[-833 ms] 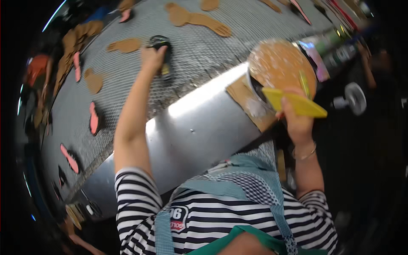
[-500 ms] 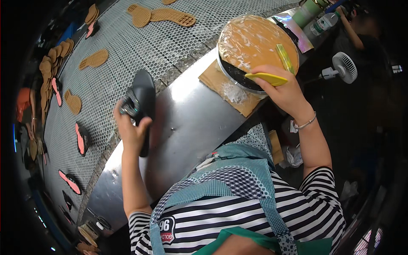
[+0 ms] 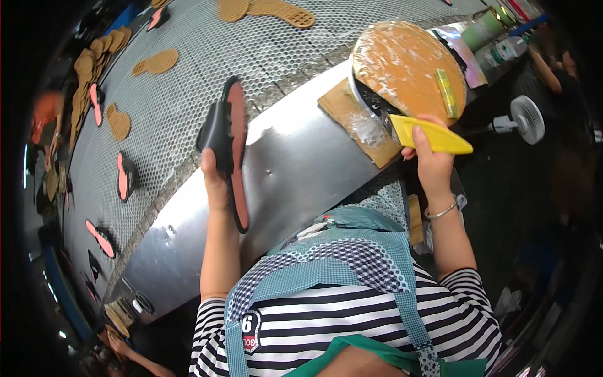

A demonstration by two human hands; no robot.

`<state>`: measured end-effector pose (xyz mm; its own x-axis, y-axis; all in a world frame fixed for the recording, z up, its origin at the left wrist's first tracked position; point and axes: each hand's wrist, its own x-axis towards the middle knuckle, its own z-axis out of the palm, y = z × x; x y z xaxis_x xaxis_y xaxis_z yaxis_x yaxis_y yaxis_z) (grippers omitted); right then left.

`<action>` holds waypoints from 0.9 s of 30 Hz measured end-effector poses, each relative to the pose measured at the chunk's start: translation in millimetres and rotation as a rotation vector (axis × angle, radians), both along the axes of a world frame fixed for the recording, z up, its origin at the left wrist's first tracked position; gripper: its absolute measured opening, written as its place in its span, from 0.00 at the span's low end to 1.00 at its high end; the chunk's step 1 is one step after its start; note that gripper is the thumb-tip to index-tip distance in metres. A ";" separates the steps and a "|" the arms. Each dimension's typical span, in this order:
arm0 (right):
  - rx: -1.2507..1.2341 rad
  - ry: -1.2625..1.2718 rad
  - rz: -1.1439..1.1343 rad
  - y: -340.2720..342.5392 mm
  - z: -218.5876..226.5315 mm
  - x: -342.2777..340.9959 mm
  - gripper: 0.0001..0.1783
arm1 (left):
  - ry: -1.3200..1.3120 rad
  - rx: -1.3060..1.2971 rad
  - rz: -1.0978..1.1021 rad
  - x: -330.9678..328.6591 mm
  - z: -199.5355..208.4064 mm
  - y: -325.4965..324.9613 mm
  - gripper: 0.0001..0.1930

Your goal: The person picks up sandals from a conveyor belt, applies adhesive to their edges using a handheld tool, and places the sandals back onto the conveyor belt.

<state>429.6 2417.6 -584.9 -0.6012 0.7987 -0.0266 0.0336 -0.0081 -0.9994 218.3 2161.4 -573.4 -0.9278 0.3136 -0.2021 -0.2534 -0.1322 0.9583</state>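
Observation:
My left hand (image 3: pixel 215 179) grips a black sandal upper (image 3: pixel 217 133) over the metal ledge. Its underside, with a pink middle and black rim (image 3: pixel 237 151), is turned to the right; most of my left fingers are behind it. In my right hand (image 3: pixel 433 154) is a flat yellow scraper (image 3: pixel 433 135), thumb on its face, held at the near edge of a round pan. An orange-brown disc (image 3: pixel 402 69) with whitish smears covers the pan, and a yellow-green cutter-like strip (image 3: pixel 446 94) lies on it. The pan's pale rim (image 3: pixel 358 88) shows at its left.
A perforated conveyor belt (image 3: pixel 188 100) runs along the far side, carrying tan soles (image 3: pixel 157 63) and pink-bottomed sandal pieces (image 3: pixel 125 176). Cardboard (image 3: pixel 339 103) lies under the pan. At right are a white fan (image 3: pixel 527 119), a plastic bottle (image 3: pixel 505 50) and another person's arm (image 3: pixel 548 75).
My left hand has turned the sandal so its pink underside shows. My right hand has drawn back toward me from over the disc, turning the scraper's flat face up.

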 end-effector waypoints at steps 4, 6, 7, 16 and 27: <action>-0.088 0.084 -0.041 -23.4 -10.9 -13.3 0.12 | -0.619 0.503 -0.086 22.9 7.5 34.7 0.42; -0.201 0.177 0.035 -34.0 -4.4 -26.4 0.12 | -0.698 0.657 -0.223 29.8 -2.2 43.3 0.43; -0.307 0.259 0.098 -41.0 0.8 -32.9 0.12 | -0.742 0.678 -0.263 33.7 -2.2 46.7 0.43; -0.156 0.391 0.295 -58.9 22.3 -73.1 0.11 | -0.620 0.488 -0.447 58.2 3.4 58.8 0.39; 0.303 0.388 0.455 -48.1 22.4 -65.5 0.10 | -0.606 0.381 -0.358 60.5 1.0 70.4 0.43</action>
